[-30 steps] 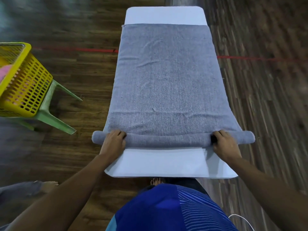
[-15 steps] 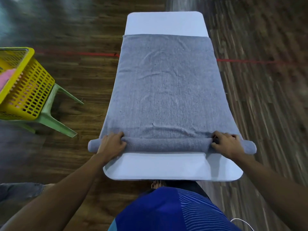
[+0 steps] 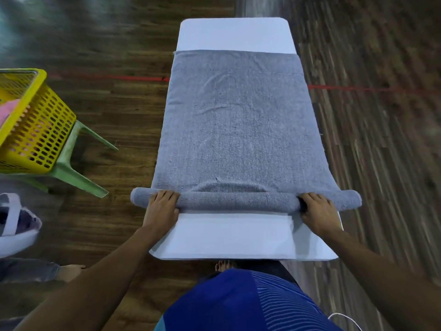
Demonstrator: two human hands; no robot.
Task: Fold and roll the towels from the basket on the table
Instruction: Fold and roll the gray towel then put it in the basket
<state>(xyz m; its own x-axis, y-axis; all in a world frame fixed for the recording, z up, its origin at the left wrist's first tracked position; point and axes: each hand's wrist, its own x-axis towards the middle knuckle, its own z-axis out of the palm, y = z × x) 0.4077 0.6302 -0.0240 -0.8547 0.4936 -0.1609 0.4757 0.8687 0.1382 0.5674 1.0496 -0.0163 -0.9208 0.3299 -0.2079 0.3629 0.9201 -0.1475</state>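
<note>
A grey towel (image 3: 238,125) lies flat along the narrow white table (image 3: 235,237). Its near end is wound into a roll (image 3: 238,201) that spans the table's width and sticks out past both sides. My left hand (image 3: 161,209) grips the roll near its left end, fingers curled over the top. My right hand (image 3: 318,212) grips it near the right end the same way. A small hump of cloth bulges just beyond the roll's middle. The yellow basket (image 3: 35,130) stands at the left with pink cloth (image 3: 9,111) inside.
The basket rests on a green plastic stool (image 3: 74,168) on the dark wooden floor. A white object (image 3: 14,220) lies at the left edge, and another person's foot (image 3: 70,271) shows below it. A red floor line (image 3: 114,77) crosses behind the table.
The roll has grown thicker and moved a little farther up the table as both hands turned it away from me. The flat part of the towel is shorter.
</note>
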